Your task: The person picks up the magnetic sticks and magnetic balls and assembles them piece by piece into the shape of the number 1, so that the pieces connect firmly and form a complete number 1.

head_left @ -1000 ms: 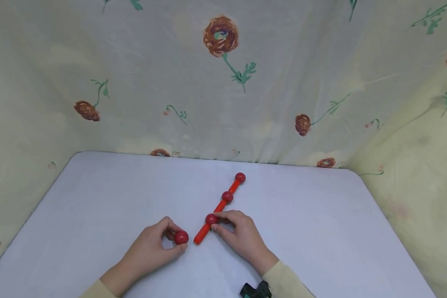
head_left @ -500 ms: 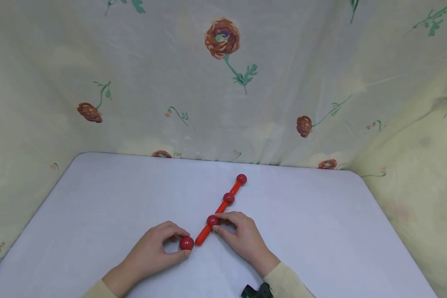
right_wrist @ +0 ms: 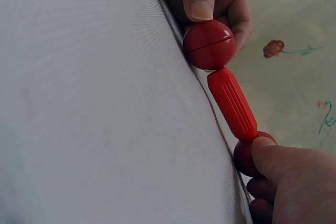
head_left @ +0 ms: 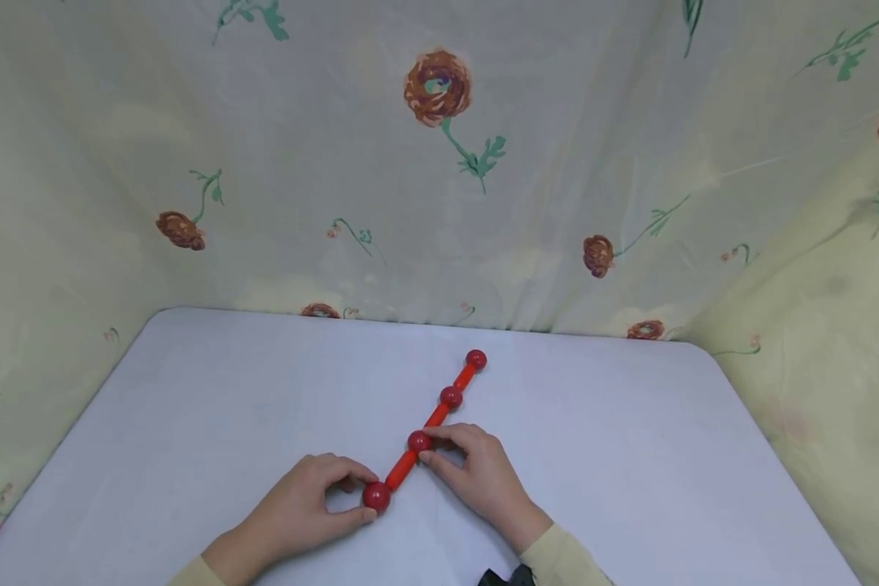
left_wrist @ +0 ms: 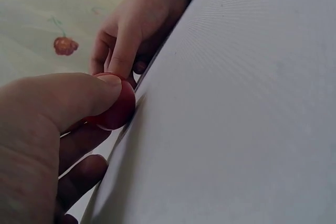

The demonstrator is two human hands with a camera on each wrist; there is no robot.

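Note:
A row of dark red balls and bright red-orange ribbed rods runs diagonally over the white table. My left hand (head_left: 303, 500) pinches the nearest ball (head_left: 377, 496) between thumb and fingers. That ball sits right at the near end of a rod (head_left: 400, 470); the right wrist view shows the rod (right_wrist: 232, 103) between two balls. With thumb and forefinger, my right hand (head_left: 476, 468) pinches the ball (head_left: 419, 442) at the rod's other end. Beyond it lie another rod (head_left: 436, 416), a middle ball (head_left: 451, 397), a further rod (head_left: 465, 377) and the far ball (head_left: 476, 359).
The white table (head_left: 615, 456) has rounded far corners. A pale curtain (head_left: 300, 146) with a flower print hangs behind it and along both sides. Part of a black object (head_left: 509, 576) shows by the right sleeve at the bottom edge.
My left hand has brought its ball rightward and nearer, up to the free end of the near rod. My right hand keeps its pinch on its ball. The whole view has shifted slightly.

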